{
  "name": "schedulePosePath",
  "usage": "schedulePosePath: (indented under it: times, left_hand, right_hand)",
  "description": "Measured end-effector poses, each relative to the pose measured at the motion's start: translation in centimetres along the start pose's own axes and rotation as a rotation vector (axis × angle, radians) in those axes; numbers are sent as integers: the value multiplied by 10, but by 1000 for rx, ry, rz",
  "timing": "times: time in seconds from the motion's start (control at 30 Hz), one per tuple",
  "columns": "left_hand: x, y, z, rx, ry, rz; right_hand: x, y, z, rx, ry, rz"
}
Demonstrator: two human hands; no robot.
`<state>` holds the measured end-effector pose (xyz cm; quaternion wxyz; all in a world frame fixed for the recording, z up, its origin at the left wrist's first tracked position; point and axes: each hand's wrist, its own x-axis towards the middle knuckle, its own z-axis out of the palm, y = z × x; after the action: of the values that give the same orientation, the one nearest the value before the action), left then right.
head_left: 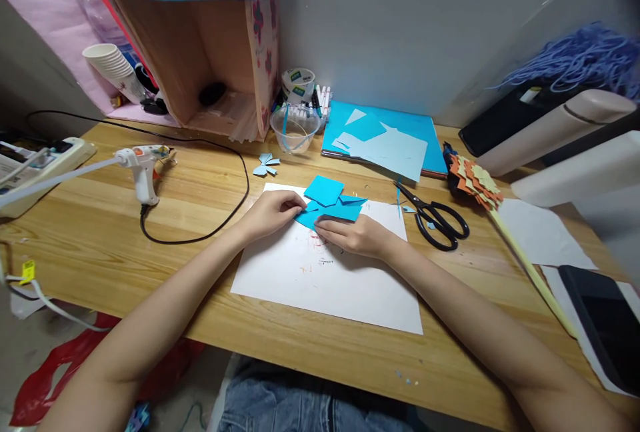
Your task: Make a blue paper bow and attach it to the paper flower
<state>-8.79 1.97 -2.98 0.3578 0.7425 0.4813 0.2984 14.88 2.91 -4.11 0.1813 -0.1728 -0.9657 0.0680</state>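
Note:
Pieces of folded blue paper (325,191) are held between my two hands, over a white sheet (320,292) marked with small coloured strokes. My left hand (274,212) pinches the left edge of the blue paper between thumb and fingers. From below and the right, my right hand (356,235) grips the paper, its thumb hidden behind it. How the blue layers join under my fingers cannot be made out. To the right of the sheet lie black-handled scissors (435,217). A small cut paper bow (266,164) rests beyond my left hand.
On the left are a white glue gun (145,172) with its black cord and a power strip (65,159). Behind stand an open box (259,65), a clear plastic cup (295,132) and blue paper scraps (390,149). A paper flower (475,182) and a phone (600,325) lie at right.

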Motion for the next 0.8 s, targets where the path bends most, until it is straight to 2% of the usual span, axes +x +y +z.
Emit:
schedulePosePath:
  times: [0.13, 0.3, 0.47, 0.6, 0.8]
  left_hand:
    - [0, 0, 1, 28, 9, 13]
    - [-1, 4, -1, 20, -7, 26]
    - [-3, 9, -3, -12, -69, -14]
    - [-4, 7, 0, -28, -63, -48]
    - [-3, 4, 3, -91, -64, -123]
  right_hand:
    - [3, 1, 1, -142, 10, -160]
    - [8, 3, 1, -166, 114, -171]
    - [10, 1, 2, 91, 231, 49]
    - [10, -1, 0, 294, 220, 230]
    - [15, -7, 0, 408, 189, 425]
